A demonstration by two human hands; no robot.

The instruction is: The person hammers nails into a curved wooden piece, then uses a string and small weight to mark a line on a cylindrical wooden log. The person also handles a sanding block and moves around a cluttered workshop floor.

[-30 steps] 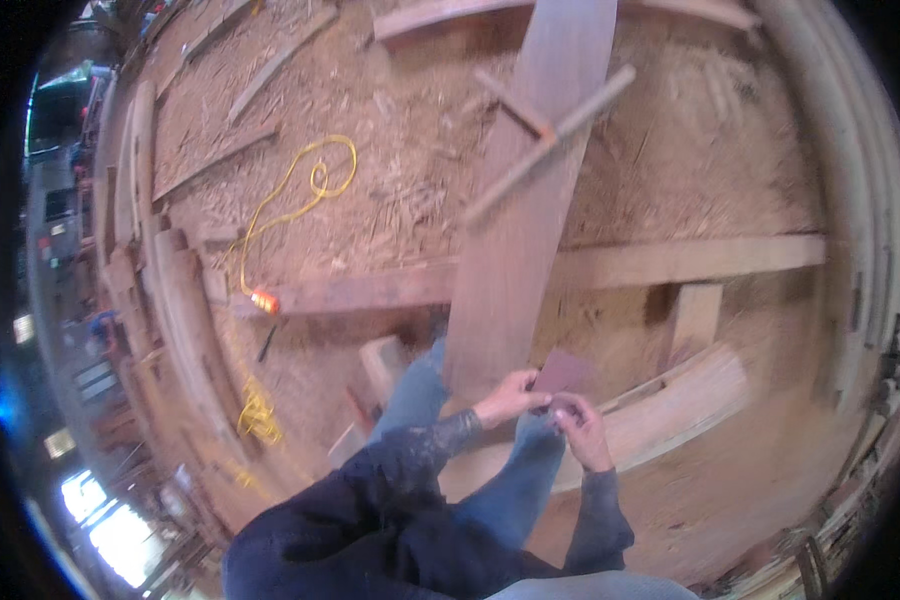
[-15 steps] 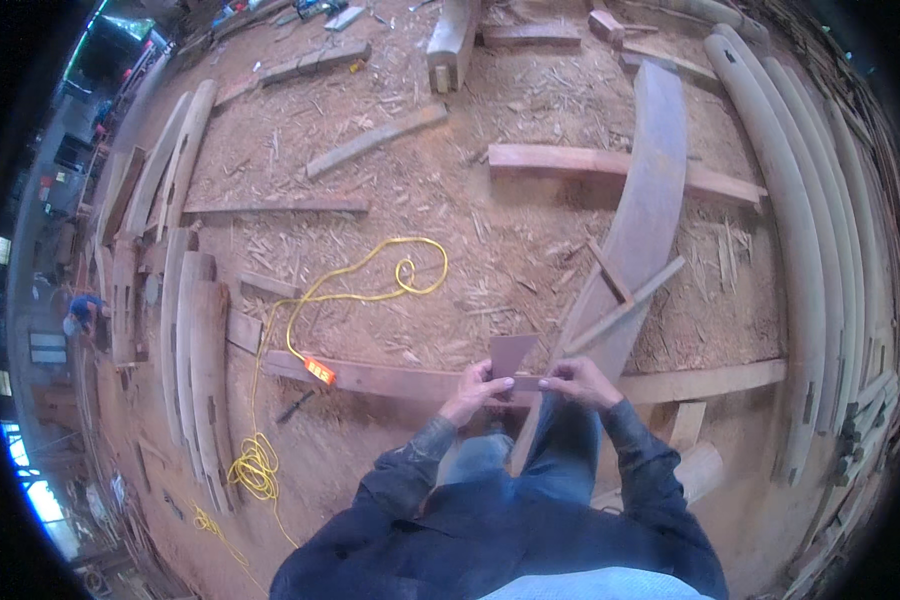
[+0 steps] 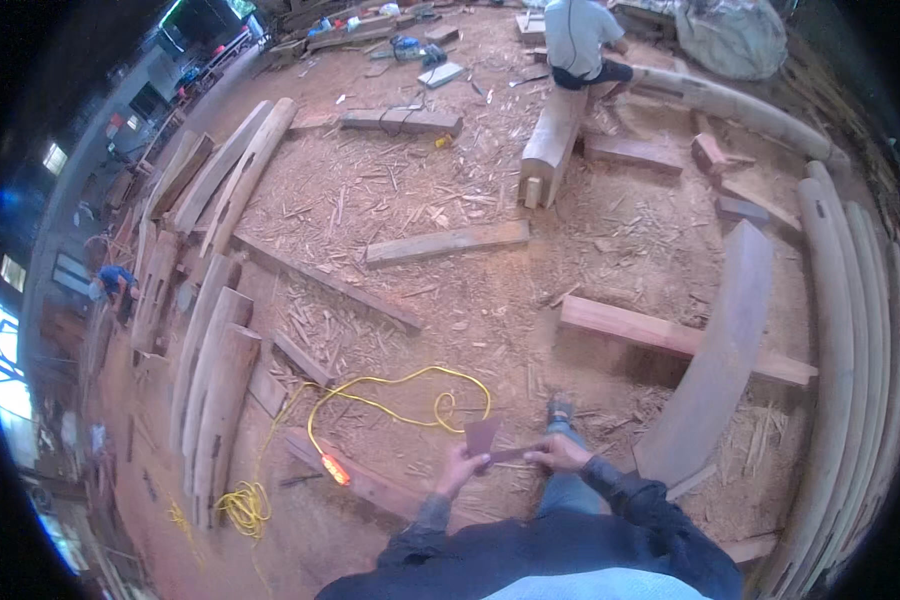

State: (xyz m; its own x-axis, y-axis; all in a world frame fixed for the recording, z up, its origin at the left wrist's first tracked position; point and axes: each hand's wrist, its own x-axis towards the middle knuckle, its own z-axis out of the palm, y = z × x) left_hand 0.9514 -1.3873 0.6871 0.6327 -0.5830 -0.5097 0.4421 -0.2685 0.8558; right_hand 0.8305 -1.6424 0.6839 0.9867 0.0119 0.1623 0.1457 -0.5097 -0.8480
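A small flat brown wooden piece, with a flared plate at one end and a narrow bar running to the right, is held between both hands in front of my body. My left hand is closed around its lower left part, beneath the flared plate. At the bar's right end, my right hand pinches the tip. Below, a yellow extension cord with an orange socket block lies on the ground to the left. A large curved timber stretches along my right side.
A pinkish squared beam passes beneath the curved timber. Long round logs line the right; shaped posts lie left. Wood chips cover the ground. At the back, a person sits on a thick beam; another person bends at far left.
My view has moved forward and tilted up, bringing the seated person into sight. The curved timber now lies further right. Both hands still hold the wooden piece, and one foot shows ahead.
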